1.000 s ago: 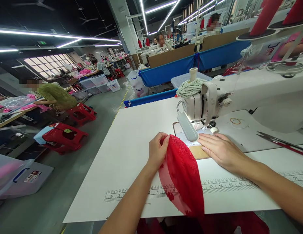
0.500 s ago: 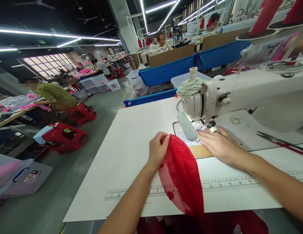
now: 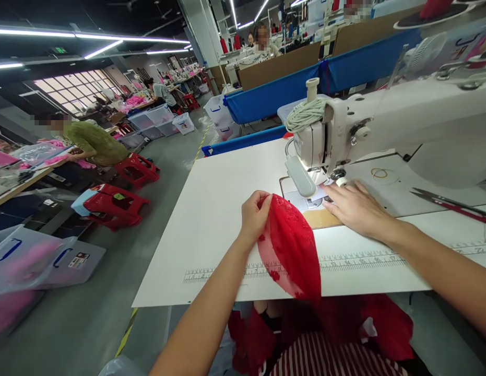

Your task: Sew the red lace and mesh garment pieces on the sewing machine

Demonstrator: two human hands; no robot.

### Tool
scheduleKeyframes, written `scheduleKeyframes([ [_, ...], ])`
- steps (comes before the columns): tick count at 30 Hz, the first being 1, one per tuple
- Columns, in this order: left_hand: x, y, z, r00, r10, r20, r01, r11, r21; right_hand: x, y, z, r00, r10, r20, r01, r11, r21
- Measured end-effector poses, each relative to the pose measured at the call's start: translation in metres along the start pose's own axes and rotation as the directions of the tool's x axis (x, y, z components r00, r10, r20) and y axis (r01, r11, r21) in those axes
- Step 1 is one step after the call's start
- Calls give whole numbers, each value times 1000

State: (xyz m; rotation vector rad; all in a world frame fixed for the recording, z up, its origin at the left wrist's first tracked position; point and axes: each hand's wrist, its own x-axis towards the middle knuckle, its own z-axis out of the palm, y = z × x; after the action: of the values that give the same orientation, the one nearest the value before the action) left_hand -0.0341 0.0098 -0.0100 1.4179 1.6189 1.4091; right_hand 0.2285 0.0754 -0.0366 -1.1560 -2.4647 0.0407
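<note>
Head view, looking down at a white sewing table (image 3: 211,209). Left hand (image 3: 255,214) curled shut, pinching the upper edge of a red lace piece (image 3: 293,250); the lace drapes from that pinch across the printed ruler strip (image 3: 364,258) and hangs over the near table edge toward more red fabric (image 3: 344,324) below. Right hand (image 3: 354,209) flat, fingers spread and pressed on the table, fingertips just beside the presser foot area (image 3: 323,194) of the white sewing machine (image 3: 383,130), holding nothing. A tan card (image 3: 323,218) lies between the lace and the right hand, partly under the hand. Scissors (image 3: 450,203) lie well apart on the right. Risks, as judged: right fingertips sit very near the needle zone, so a run of the machine could catch them; the lace's hanging weight could drag it off the edge if the pinch loosens; loose lace could bunch or snag if fed unevenly. Other people work at distant benches.
</note>
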Motion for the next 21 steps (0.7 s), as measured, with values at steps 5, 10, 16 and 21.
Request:
scheduleKeyframes([
  [5,-1,-2,-2,998,-24,-66,18,996,-88,-23,-40,-35,987,-159,26,143,938,315],
  [10,1,0,-7,977,-76,-197,29,972,-232,-72,-95,-51,957,-188,220,-9,742,670],
  [16,28,31,-17,951,-134,-278,5,908,-420,-115,-127,-22,990,-23,138,-93,629,772],
  [21,78,76,-32,927,-141,-348,-103,795,-598,-99,-138,-29,985,17,169,-131,712,689],
])
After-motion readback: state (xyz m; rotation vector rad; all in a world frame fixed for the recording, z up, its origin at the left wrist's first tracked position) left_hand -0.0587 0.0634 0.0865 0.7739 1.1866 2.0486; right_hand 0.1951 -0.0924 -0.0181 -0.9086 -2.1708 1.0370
